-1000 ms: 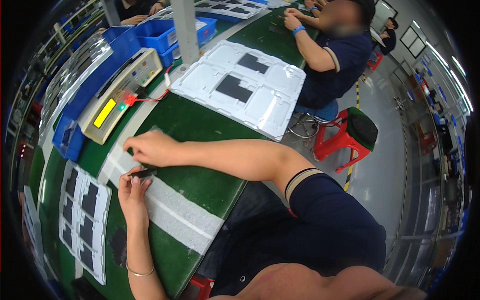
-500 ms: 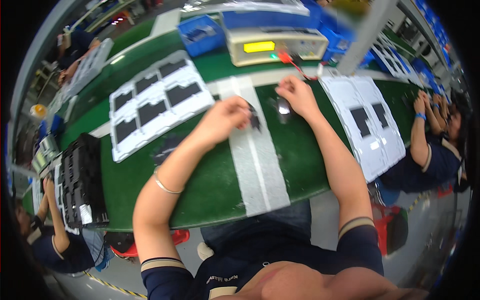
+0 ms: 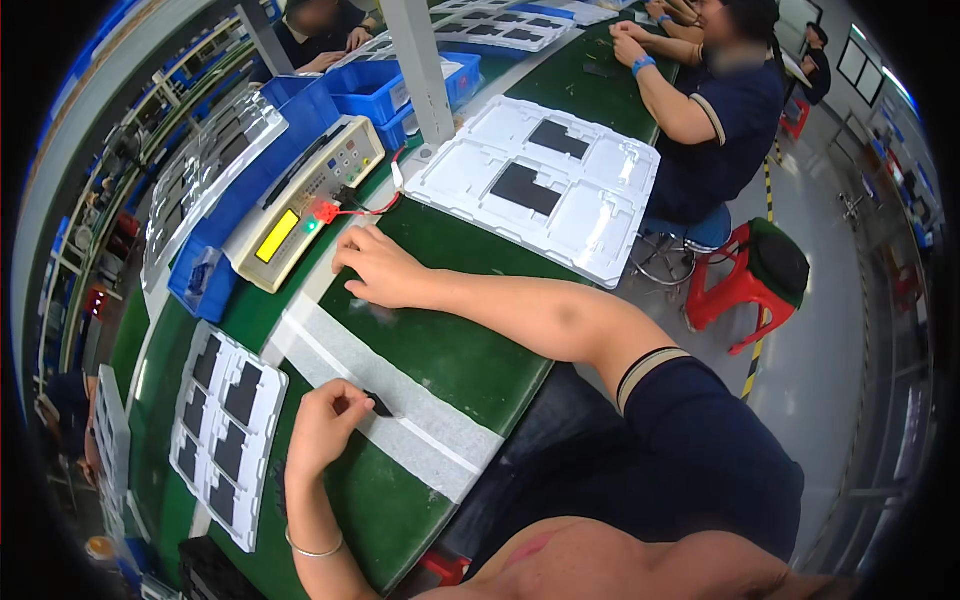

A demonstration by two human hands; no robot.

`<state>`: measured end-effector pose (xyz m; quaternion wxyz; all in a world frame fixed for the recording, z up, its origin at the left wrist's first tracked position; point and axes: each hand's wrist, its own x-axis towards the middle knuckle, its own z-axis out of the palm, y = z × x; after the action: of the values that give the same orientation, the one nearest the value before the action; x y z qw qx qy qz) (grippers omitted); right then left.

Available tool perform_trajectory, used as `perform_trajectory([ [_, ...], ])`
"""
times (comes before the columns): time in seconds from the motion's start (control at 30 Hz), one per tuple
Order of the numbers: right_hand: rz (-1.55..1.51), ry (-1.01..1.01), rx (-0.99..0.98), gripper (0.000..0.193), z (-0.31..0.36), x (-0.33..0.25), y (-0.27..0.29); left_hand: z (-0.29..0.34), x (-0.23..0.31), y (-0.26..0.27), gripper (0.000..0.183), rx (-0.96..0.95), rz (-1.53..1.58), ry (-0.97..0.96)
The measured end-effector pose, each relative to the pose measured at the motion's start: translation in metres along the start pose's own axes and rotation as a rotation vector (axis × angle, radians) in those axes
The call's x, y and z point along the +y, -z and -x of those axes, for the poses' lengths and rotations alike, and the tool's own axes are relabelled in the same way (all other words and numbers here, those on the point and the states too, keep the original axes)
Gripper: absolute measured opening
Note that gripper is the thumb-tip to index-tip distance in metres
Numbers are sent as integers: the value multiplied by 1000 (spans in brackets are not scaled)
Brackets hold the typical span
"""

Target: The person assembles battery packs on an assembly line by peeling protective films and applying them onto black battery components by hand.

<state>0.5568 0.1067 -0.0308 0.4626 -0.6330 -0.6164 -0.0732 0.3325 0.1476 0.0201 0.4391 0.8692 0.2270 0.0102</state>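
Observation:
My left hand (image 3: 325, 425) is closed in a pinch on a small flat black piece (image 3: 379, 404). It holds the piece over the pale strip (image 3: 400, 415) that crosses the green bench. Farther off, my right hand (image 3: 385, 268) is low over the green surface, near the strip's far end. Its fingers are bent, with the thumb apart, and nothing shows between them. Nearest to that hand is a cream test instrument (image 3: 305, 205) with a lit yellow display, and its red lead (image 3: 365, 211). Whatever lies under the right palm is hidden.
At left is a white tray (image 3: 262, 420) holding several black pieces. Another white tray (image 3: 600, 190) with two black pieces lies at far right, beside a metal post (image 3: 420, 75). Blue bins (image 3: 205, 285) flank the instrument. A co-worker (image 3: 735, 110) and a red stool (image 3: 735, 275) are at right.
The view has swung to the right, bringing the co-worker and stool further in. My left hand still pinches the black piece. My right hand's fingers have spread from a closer curl.

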Motion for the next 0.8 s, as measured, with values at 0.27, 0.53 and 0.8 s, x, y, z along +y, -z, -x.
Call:
perform_trajectory([
  [0.27, -78, 8, -118, 19, -2, 2, -15, -3, -17, 0, 10, 129, -244, -82],
  [0.53, -111, 141, -78, 13, -14, -21, 5, -5, -24, 12, 36, 249, -313, -200],
  [0.8, -85, 78, -126, 10, -1, -18, 8, -5, -24, 7, 30, 100, -316, -260],
])
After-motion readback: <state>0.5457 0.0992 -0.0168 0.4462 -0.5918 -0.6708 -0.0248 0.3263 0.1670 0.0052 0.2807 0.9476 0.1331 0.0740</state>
